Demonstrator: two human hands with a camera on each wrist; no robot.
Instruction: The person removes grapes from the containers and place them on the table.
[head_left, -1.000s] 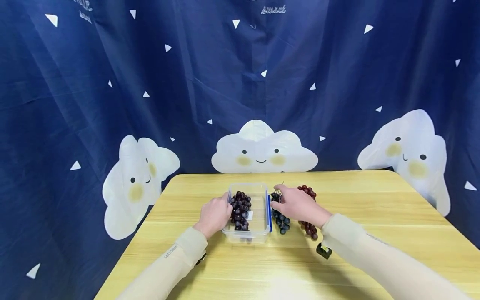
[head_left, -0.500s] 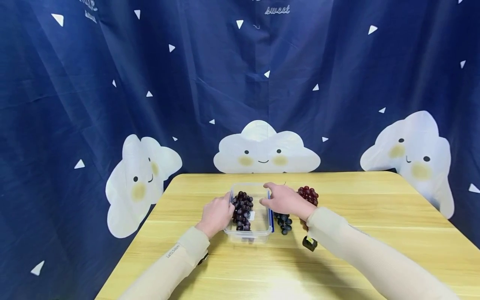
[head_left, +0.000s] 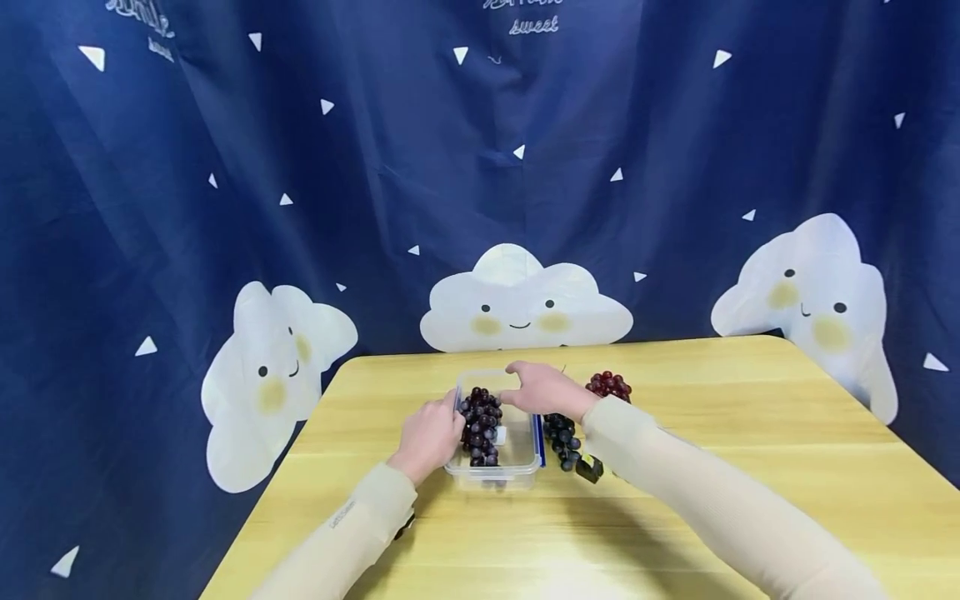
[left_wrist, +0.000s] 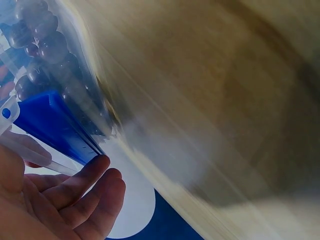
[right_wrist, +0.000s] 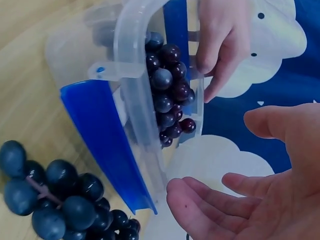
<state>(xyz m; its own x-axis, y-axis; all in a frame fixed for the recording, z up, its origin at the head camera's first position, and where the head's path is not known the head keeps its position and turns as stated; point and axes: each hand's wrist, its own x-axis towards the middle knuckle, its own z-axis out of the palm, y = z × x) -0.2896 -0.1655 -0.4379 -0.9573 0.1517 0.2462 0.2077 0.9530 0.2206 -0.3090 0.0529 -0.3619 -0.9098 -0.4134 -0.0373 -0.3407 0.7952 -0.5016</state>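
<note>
A clear plastic food container (head_left: 491, 475) with blue latch flaps stands on the table, uncovered. Inside, along its left side, lies a bunch of dark purple grapes (head_left: 480, 427). My left hand (head_left: 427, 435) grips the container's left rim, its fingertips by the blue flap (left_wrist: 57, 122) in the left wrist view. Over the container's far right part is my right hand (head_left: 547, 390), holding nothing; its fingers (right_wrist: 200, 205) and thumb are spread apart in the right wrist view. A blue-black bunch of grapes (right_wrist: 65, 200) lies just right of the container, partly covered by my right arm in the head view.
A red bunch of grapes (head_left: 609, 385) lies farther right, largely behind the right sleeve (head_left: 637, 433). The wooden table (head_left: 712, 392) ends at a dark blue curtain (head_left: 585, 208) printed with clouds.
My right hand has moved left, from over the blue-black grapes to over the container, its fingers apart. My left hand has stayed on the container's rim.
</note>
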